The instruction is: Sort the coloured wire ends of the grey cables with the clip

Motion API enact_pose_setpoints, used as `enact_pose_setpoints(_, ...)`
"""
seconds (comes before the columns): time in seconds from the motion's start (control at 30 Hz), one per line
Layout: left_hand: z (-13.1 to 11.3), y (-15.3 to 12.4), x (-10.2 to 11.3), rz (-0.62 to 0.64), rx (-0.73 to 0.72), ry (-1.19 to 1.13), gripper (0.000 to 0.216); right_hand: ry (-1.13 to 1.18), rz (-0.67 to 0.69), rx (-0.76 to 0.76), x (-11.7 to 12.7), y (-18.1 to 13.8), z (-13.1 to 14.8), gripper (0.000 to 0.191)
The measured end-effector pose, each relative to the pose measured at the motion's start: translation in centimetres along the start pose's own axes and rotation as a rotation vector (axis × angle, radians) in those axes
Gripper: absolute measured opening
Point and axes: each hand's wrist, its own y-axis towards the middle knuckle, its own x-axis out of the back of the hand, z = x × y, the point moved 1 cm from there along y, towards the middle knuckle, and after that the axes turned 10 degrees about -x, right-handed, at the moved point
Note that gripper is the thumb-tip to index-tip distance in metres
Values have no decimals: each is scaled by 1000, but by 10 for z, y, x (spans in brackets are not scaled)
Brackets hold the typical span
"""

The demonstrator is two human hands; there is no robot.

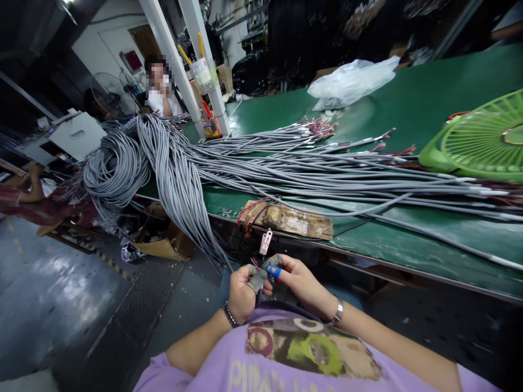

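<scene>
Close to my chest, just below the table edge, both hands meet at a cable end [255,264] with thin reddish wires sticking out. My left hand [242,294] is closed around the cable, with grey tape on its thumb and finger. The closed fingers of my right hand [300,280] pinch at the same wires; blue tape wraps its thumb. Fingers partly hide the exact grip. A pink clip [266,242] hangs just above my fingertips, in front of a worn wooden block [300,220] with orange and red wires at its left end.
A long bundle of grey cables [278,171] lies across the green table [433,247], draping off its left side beside coiled cables [116,166]. A green fan [486,139] stands right, a plastic bag [353,81] behind. A cardboard box [165,239] sits below. Other people [161,90] are at the left.
</scene>
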Motion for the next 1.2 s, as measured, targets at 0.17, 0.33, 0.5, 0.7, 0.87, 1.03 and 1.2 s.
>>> enact_pose_setpoints(0.17, 7, 3, -1, -107, 42, -164, 26, -2, -81, 37, 10, 4, -3, 27)
enact_pose_setpoints(0.33, -5, 8, -5, -153, 51, -248, 28, 257, -110, -94, 19, 22, 5, 41)
enact_pose_setpoints(0.5, -13, 11, -10, -149, 73, -318, 28, 300, -31, -114, 11, 37, 21, 40)
enact_pose_setpoints(0.7, -12, 12, -10, -144, 45, -351, 26, 351, -35, -106, 3, 38, 25, 36)
enact_pose_setpoints(0.87, -5, 17, -10, -127, 133, -341, 26, 373, -95, -65, 0, 39, 26, 35)
enact_pose_setpoints(1.03, -1, 17, -10, -91, 171, -321, 30, 387, -133, -67, 0, 42, 23, 35)
enact_pose_setpoints(1.2, 1, 11, -6, -93, 121, -289, 30, 345, -39, -140, 8, 35, 14, 39)
